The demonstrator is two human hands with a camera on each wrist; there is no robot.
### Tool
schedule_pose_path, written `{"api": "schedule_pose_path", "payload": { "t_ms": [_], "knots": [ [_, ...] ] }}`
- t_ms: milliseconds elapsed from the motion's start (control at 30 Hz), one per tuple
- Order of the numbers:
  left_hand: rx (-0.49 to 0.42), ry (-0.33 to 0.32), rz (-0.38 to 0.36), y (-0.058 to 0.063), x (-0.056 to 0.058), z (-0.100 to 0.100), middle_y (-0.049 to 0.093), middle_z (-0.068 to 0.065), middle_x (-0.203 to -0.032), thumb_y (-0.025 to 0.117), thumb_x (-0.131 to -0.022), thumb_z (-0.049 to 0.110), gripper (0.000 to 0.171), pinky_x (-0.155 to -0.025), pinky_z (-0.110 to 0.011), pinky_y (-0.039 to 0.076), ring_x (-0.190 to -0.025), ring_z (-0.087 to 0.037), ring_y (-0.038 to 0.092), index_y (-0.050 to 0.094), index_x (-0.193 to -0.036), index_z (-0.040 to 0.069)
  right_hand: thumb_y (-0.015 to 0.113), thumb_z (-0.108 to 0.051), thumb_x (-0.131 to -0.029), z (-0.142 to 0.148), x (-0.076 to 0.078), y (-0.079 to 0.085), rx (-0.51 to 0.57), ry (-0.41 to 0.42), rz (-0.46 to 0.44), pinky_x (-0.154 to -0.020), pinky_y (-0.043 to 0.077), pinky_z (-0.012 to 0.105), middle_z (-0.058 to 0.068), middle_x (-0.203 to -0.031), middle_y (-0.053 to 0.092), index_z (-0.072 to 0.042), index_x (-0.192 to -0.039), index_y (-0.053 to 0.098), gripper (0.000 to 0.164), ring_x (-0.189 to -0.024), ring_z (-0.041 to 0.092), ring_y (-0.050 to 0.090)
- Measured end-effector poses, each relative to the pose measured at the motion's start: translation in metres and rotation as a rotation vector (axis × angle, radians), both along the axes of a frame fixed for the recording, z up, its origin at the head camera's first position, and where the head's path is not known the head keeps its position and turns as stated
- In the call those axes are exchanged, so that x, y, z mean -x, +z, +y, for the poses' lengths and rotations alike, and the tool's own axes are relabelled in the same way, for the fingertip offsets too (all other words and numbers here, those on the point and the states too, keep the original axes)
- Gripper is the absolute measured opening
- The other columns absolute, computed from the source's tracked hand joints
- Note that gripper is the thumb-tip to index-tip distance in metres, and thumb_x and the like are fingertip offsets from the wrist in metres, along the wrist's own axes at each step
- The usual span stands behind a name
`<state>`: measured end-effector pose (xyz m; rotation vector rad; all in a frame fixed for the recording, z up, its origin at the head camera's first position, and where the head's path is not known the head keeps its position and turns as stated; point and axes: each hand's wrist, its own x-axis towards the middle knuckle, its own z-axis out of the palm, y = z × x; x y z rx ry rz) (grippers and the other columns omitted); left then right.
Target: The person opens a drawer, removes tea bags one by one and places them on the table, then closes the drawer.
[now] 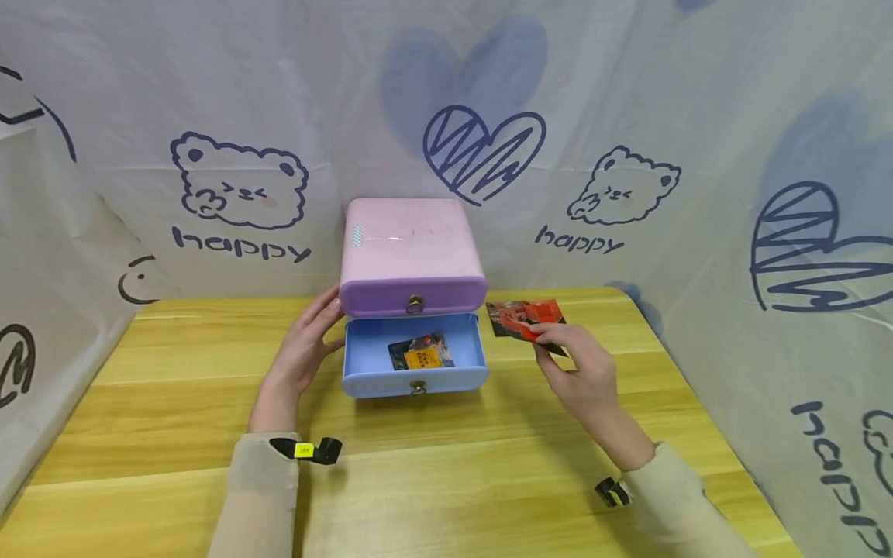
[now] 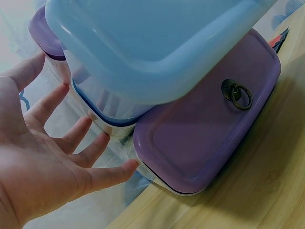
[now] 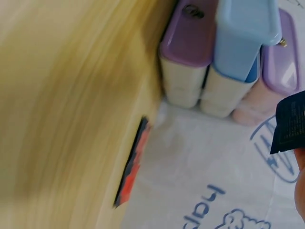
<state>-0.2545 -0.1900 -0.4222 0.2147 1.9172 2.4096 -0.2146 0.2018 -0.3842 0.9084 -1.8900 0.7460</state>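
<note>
Drawer unit (image 1: 410,240), beside left hand (image 1: 301,349): smooth plastic, glossy.
Ring pull (image 2: 232,91), right of left hand: metal, part rough, part smooth.
Packet (image 3: 289,125), in right hand (image 1: 580,373): thin, smooth, film-like.
Tabletop (image 1: 405,480), beneath both hands: wood-grained, smooth, low sheen.
Backdrop (image 1: 279,70), beyond both hands: matt cloth, creased.

Yellow wood-grain tabletop (image 1: 418,488), far right corner rounded — bearing, near its back edge, a pink, purple and blue box-shaped drawer chest (image 1: 412,248) — and, just right of that, flat red-and-black packets (image 1: 544,311).
</note>
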Motion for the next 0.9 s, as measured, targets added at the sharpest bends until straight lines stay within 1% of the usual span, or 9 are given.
{"api": "schedule_pose_path", "payload": {
  "t_ms": [100, 233, 300, 467, 600, 767, 900],
  "knots": [
    [-0.005, 0.005, -0.001, -0.001, 0.0, 0.0, 0.032, -0.002, -0.143, 0.052, -0.091, 0.038, 0.049, -0.097, -0.063, 0.027, -0.125, -0.018, 0.029, 0.04, -0.137, 0.026, 0.068, -0.001, -0.073, 0.009, 0.002, -0.005, -0.03, -0.034, -0.016, -0.071, 0.052, 0.035, 0.006, -0.097, 0.067, -0.007, -0.091, 0.065, 0.02, -0.089, 0.018, 0.059],
    [0.004, 0.009, -0.001, -0.001, 0.0, 0.0, 0.032, -0.002, -0.143, 0.052, -0.091, 0.039, 0.049, -0.097, -0.063, 0.027, -0.125, -0.019, 0.029, 0.041, -0.137, 0.026, 0.068, -0.001, -0.072, 0.02, 0.003, -0.011, -0.045, -0.067, -0.034, -0.071, 0.052, 0.039, 0.007, -0.096, 0.066, -0.006, -0.091, 0.065, 0.02, -0.089, 0.019, 0.058],
    [0.01, 0.004, 0.001, -0.001, 0.0, -0.001, 0.031, -0.003, -0.144, 0.052, -0.091, 0.039, 0.049, -0.097, -0.064, 0.026, -0.126, -0.02, 0.028, 0.04, -0.137, 0.026, 0.068, -0.001, -0.072, 0.025, 0.004, -0.014, -0.05, -0.083, -0.042, -0.072, 0.052, 0.038, 0.007, -0.097, 0.066, -0.006, -0.091, 0.064, 0.02, -0.089, 0.019, 0.058],
    [0.002, 0.0, 0.005, -0.001, 0.0, -0.001, 0.03, -0.004, -0.145, 0.051, -0.092, 0.038, 0.049, -0.098, -0.064, 0.025, -0.126, -0.02, 0.028, 0.039, -0.138, 0.026, 0.067, 0.001, -0.072, 0.038, 0.007, -0.021, -0.074, -0.093, -0.056, -0.07, 0.052, 0.036, 0.007, -0.097, 0.066, -0.005, -0.091, 0.064, 0.02, -0.089, 0.019, 0.058],
    [-0.002, 0.002, 0.004, -0.001, 0.0, 0.0, 0.031, -0.004, -0.144, 0.051, -0.092, 0.037, 0.049, -0.098, -0.064, 0.026, -0.126, -0.02, 0.028, 0.039, -0.138, 0.025, 0.067, 0.002, -0.071, 0.049, 0.01, -0.027, -0.121, -0.105, -0.076, -0.071, 0.052, 0.037, 0.005, -0.099, 0.067, -0.006, -0.091, 0.064, 0.022, -0.09, 0.018, 0.058],
    [0.008, 0.007, -0.002, 0.0, 0.0, 0.0, 0.031, -0.003, -0.144, 0.052, -0.091, 0.039, 0.05, -0.098, -0.063, 0.026, -0.126, -0.019, 0.028, 0.039, -0.138, 0.026, 0.069, 0.005, -0.068, 0.061, 0.015, -0.035, -0.184, -0.144, -0.133, -0.075, 0.051, 0.042, 0.004, -0.101, 0.067, -0.007, -0.09, 0.063, 0.025, -0.093, 0.018, 0.057],
    [0.012, 0.006, -0.008, 0.001, -0.001, 0.0, 0.03, -0.002, -0.144, 0.052, -0.091, 0.04, 0.05, -0.098, -0.063, 0.026, -0.125, -0.019, 0.029, 0.039, -0.138, 0.027, 0.071, 0.007, -0.066, 0.07, 0.018, -0.04, -0.239, -0.18, -0.174, -0.075, 0.051, 0.043, 0.004, -0.102, 0.066, -0.007, -0.09, 0.061, 0.029, -0.095, 0.018, 0.056]
  ]
}}
